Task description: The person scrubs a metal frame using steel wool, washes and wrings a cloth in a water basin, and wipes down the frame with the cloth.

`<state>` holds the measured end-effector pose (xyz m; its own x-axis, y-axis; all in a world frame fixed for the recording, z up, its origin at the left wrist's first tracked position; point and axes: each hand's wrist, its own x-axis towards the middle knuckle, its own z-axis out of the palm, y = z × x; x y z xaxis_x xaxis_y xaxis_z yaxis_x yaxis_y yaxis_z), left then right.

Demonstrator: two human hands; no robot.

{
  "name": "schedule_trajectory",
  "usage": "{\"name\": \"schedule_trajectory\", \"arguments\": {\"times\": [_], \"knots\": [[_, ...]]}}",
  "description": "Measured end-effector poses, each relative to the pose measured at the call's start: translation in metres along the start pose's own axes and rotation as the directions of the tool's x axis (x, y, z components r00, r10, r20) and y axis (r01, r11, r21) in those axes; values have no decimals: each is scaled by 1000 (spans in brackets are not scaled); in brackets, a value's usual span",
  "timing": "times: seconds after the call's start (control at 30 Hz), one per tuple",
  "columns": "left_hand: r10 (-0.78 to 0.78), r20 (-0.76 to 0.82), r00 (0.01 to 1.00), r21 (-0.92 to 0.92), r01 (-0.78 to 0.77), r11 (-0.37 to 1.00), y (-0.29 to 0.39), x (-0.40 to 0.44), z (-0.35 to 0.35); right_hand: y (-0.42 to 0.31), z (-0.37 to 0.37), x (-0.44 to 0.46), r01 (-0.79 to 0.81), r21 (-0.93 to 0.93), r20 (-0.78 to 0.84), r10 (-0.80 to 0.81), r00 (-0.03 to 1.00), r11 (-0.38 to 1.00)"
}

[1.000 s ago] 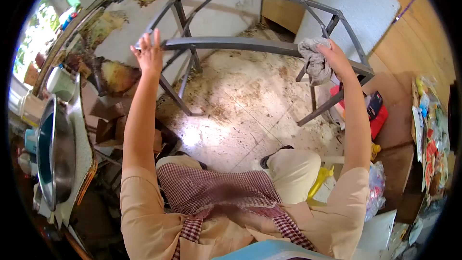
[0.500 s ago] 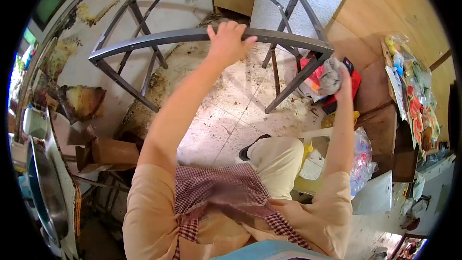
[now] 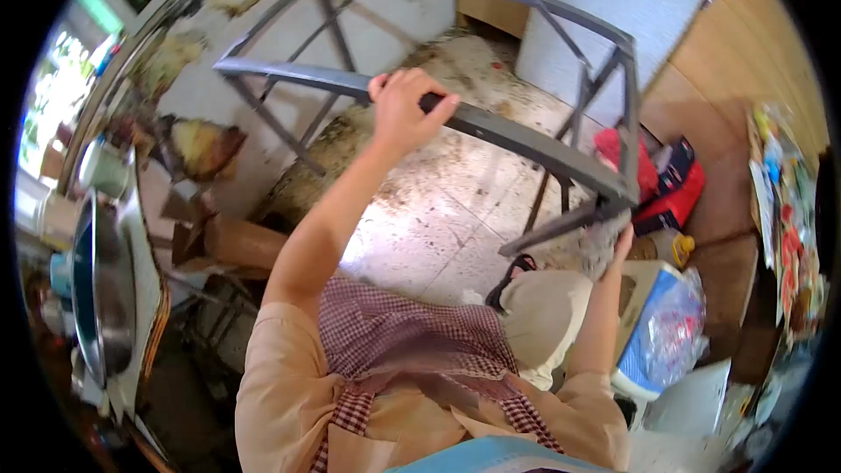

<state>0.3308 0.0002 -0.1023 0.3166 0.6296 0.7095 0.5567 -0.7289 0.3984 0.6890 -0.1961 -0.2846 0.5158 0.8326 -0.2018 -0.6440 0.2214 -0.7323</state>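
Note:
A dark grey metal frame (image 3: 543, 147), like the legs and rails of a table, stands tilted in front of me. My left hand (image 3: 407, 109) grips the middle of its near top rail, fingers over the far side and thumb along the top. Low by the near right corner, my right hand (image 3: 622, 247) holds a crumpled grey rag (image 3: 597, 247) against or right beside the frame's leg. The rail and leg partly hide that rag, so its exact contact cannot be told.
Stained floor tiles (image 3: 438, 210) lie under the frame. To the right are a red bag (image 3: 679, 193), a plastic bag (image 3: 673, 328) on a blue-and-white stool, and cardboard (image 3: 731, 280). A metal basin (image 3: 109, 289) and cardboard box (image 3: 232, 245) stand left. A pale panel (image 3: 604, 9) leans behind.
My right hand has moved down with the rag, from outside the corner to low by the near right leg. The frame appears turned, its near right corner closer to me. My left hand stays on the rail.

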Motion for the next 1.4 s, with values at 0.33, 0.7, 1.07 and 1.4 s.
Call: {"name": "schedule_trajectory", "arguments": {"times": [0.33, 0.7, 1.07, 1.4], "knots": [[49, 94, 994, -126, -37, 991, -36, -6, -36, 53, 7, -119, 40, -162, 64, -30, 998, 986], [-37, -133, 990, 160, 59, 985, -117, 31, -50, 109, 186, -163, 612, -554, 739, -5, 674, 565], [-257, 22, 966, -378, 246, 892, 12, -129, -59, 39, 322, -166, 947, -317, 911, -295, 288, -55], [-444, 39, 895, -453, 412, 791, 29, -119, -56, 2, 234, -51, 747, -573, 755, -571, 321, -338]]}}
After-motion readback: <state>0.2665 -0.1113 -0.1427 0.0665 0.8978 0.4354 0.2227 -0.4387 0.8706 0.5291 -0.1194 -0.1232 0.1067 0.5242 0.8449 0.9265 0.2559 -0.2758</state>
